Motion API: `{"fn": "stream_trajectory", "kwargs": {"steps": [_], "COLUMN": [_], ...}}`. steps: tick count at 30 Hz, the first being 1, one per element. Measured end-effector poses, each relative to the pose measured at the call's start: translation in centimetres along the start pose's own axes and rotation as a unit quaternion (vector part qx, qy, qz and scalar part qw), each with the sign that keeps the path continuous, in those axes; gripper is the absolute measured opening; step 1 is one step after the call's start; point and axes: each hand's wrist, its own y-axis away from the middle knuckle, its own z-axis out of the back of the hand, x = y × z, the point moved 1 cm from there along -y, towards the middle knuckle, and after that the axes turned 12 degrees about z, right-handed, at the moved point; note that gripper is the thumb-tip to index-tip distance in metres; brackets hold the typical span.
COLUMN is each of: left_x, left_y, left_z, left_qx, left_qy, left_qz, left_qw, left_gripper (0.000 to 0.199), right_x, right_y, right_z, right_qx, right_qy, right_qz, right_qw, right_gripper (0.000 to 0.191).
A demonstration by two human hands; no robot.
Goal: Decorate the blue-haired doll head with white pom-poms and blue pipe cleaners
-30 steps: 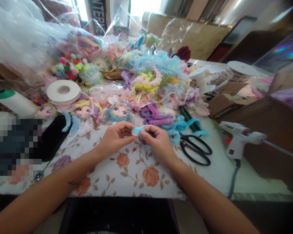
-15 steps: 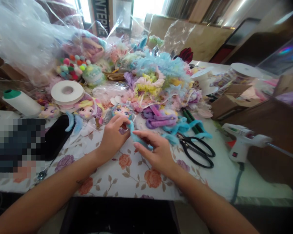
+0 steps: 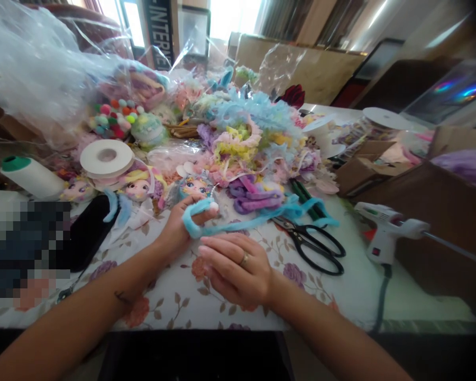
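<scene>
A fuzzy light-blue strip (image 3: 238, 226) loops around the fingers of my left hand (image 3: 180, 222), which is closed on it. From there the strip runs right, past the scissors, to the dark green sticks (image 3: 307, 201). My right hand (image 3: 236, 267), with a ring on it, is just below the strip, its fingers curled together; whether they hold anything is hidden. Behind my left hand lies a doll head (image 3: 194, 186) with blue-grey hair. Black-handled scissors (image 3: 321, 248) lie to the right of my right hand.
A white glue gun (image 3: 384, 233) stands at the right beside cardboard boxes (image 3: 432, 233). Behind my hands are heaped ruffled trims (image 3: 257, 114) and purple fuzzy strips (image 3: 254, 196). At the left are a ribbon spool (image 3: 107, 157), a thread cone (image 3: 34, 177) and a black tray (image 3: 85, 233).
My right hand has moved down from the strip and its fingers have curled in. The blue strip now loops openly at my left hand and stretches out rightward. The view has shifted slightly.
</scene>
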Motion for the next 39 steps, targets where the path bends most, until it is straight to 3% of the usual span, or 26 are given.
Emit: {"fn": "stream_trajectory", "kwargs": {"steps": [3,6,8,10,13,15,17,20,22,25,28,30,32,35,37,39], "left_x": [-0.2,-0.4,-0.3,-0.1,-0.1,-0.3,-0.6,-0.9,-1.0,-1.1,-1.0,-0.8,-0.5,-0.2,-0.1,-0.2], "left_y": [0.3,0.5,0.5,0.5,0.7,1.0,1.3,1.5,1.5,1.4,1.2,1.0,0.8,0.5,0.4,0.2], "left_z": [0.2,0.6,0.9,1.0,0.9,0.7,0.5,0.2,0.0,-0.1,0.0,0.2,0.4,0.6,0.6,0.6], "left_qx": [0.049,0.082,0.093,0.103,0.122,0.122,0.121,0.132,0.135,0.132,0.135,0.141,0.149,0.152,0.144,0.132], "left_qy": [0.070,0.092,0.095,0.089,0.081,0.094,0.114,0.127,0.128,0.126,0.137,0.151,0.159,0.176,0.197,0.218], "left_qz": [0.045,0.077,0.086,0.095,0.128,0.146,0.149,0.137,0.130,0.127,0.118,0.111,0.106,0.100,0.102,0.109], "left_qw": [0.995,0.989,0.987,0.986,0.981,0.977,0.975,0.973,0.974,0.975,0.974,0.972,0.970,0.968,0.964,0.961], "left_gripper": [0.028,0.034,0.036,0.034,0.034,0.037,0.039,0.037,0.039,0.046,0.042,0.038,0.038,0.039,0.032,0.025], "right_x": [-0.6,-1.7,-2.5,-3.2,-3.6,-3.2,-2.7,-2.3,-2.6,-4.0,-5.7,-6.4,-6.5,-5.4,-4.2,-2.6], "right_y": [0.8,2.6,4.3,6.5,10.1,12.3,14.2,16.5,17.6,18.4,18.3,17.8,17.2,15.7,14.1,12.0], "right_z": [1.7,4.1,5.8,7.6,10.3,12.1,13.8,15.9,17.0,18.2,18.9,19.1,19.1,18.0,16.3,14.1], "right_qx": [-0.010,-0.074,-0.159,-0.261,-0.372,-0.351,-0.261,-0.161,-0.118,-0.052,0.024,0.043,0.004,-0.118,-0.189,-0.251], "right_qy": [0.061,0.165,0.217,0.233,0.263,0.335,0.436,0.486,0.457,0.386,0.338,0.327,0.333,0.350,0.327,0.274], "right_qz": [-0.046,-0.185,-0.309,-0.416,-0.498,-0.539,-0.581,-0.634,-0.674,-0.720,-0.755,-0.773,-0.781,-0.767,-0.745,-0.719], "right_qw": [0.997,0.966,0.912,0.839,0.738,0.689,0.635,0.580,0.568,0.574,0.562,0.542,0.529,0.524,0.551,0.587], "right_gripper": [0.035,0.028,0.017,0.013,0.022,0.023,0.021,0.032,0.032,0.028,0.039,0.046,0.048,0.037,0.019,0.015]}}
